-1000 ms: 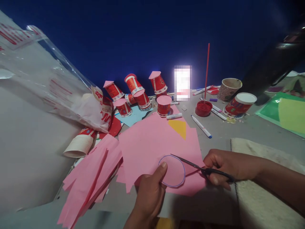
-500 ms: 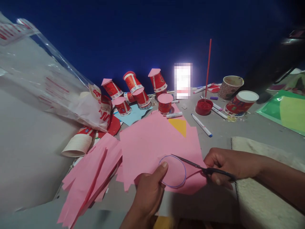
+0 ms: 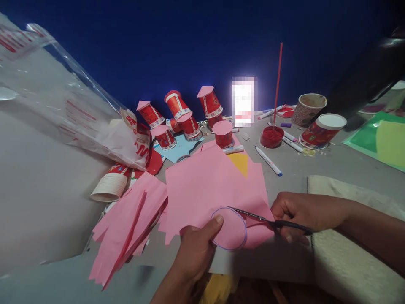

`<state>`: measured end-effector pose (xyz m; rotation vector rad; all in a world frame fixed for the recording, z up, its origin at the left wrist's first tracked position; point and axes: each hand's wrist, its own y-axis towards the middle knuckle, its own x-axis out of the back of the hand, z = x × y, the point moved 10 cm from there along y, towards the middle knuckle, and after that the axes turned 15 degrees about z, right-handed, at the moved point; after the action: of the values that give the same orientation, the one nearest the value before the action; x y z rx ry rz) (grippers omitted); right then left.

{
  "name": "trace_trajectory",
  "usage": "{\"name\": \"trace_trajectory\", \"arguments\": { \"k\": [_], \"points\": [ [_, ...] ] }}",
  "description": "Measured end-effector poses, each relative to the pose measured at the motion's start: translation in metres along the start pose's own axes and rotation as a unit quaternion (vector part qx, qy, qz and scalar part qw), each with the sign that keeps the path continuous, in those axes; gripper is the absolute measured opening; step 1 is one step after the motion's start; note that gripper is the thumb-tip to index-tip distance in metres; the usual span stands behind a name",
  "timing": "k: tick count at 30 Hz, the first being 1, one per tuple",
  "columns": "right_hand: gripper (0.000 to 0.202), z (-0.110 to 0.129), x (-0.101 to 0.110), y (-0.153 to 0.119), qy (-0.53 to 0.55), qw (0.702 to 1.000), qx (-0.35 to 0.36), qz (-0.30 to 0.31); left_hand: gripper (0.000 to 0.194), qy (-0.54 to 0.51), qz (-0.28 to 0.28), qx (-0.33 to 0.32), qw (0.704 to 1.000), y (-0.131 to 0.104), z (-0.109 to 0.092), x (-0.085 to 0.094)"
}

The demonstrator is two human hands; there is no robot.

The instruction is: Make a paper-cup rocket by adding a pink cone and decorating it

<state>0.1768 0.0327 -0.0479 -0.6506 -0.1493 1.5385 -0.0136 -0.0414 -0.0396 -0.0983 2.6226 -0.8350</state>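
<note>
Grey tabletop point(image 3: 294, 169); dark-blue wall point(image 3: 126, 50), twelve o'clock. Pink sheet point(image 3: 199, 185), centre; blue-outlined oval point(image 3: 230, 230) near its six o'clock, left hand point(image 3: 196, 249) pinching at nine. Black scissors point(image 3: 253, 215), oval's two o'clock, grasped by right hand point(image 3: 294, 215). Newly exposed: dark curved item point(image 3: 182, 158), sheet's ten o'clock.

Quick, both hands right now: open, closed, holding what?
Left hand: closed, gripping the blue-outlined pink paper, thumb on top.
Right hand: closed around the handles of the black-handled scissors.
</note>
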Motion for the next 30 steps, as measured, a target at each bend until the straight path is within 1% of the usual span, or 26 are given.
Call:
{"name": "trace_trajectory", "arguments": {
  "k": [4,10,13,16,18,21,24,27,30],
  "points": [
    [0.056,-0.001,-0.004,0.002,-0.002,1.000,-0.018,0.003,0.051,0.032,0.012,0.006,0.999,-0.003,-0.002,0.003],
    [0.052,0.000,-0.004,0.004,-0.016,0.999,-0.029,0.008,0.051,0.061,0.009,-0.004,0.998,-0.008,-0.006,0.005],
    [0.050,0.002,-0.005,0.003,-0.020,0.999,-0.036,0.013,0.049,0.072,0.004,0.010,0.997,-0.013,-0.010,0.004],
    [0.050,0.004,-0.005,0.003,-0.028,0.999,-0.041,0.011,0.049,0.088,0.012,0.019,0.996,-0.016,-0.016,0.001],
    [0.050,0.005,-0.005,0.003,-0.029,0.999,-0.039,0.010,0.049,0.116,0.006,0.033,0.993,-0.018,-0.018,0.003],
    [0.049,0.006,-0.009,0.004,-0.032,0.999,-0.034,0.021,0.052,0.172,-0.004,0.073,0.982,-0.023,-0.020,0.010],
    [0.037,0.012,-0.021,0.005,-0.051,0.998,-0.014,0.046,0.058,0.217,0.015,0.081,0.973,-0.036,-0.027,0.011],
    [0.024,0.028,-0.032,0.002,-0.108,0.992,0.039,0.047,0.054,0.290,0.011,0.059,0.955,-0.061,-0.044,0.011],
    [0.026,0.037,-0.045,-0.004,-0.139,0.986,0.064,0.061,0.044,0.357,-0.007,0.065,0.932,-0.086,-0.057,0.012]
  ]
}}
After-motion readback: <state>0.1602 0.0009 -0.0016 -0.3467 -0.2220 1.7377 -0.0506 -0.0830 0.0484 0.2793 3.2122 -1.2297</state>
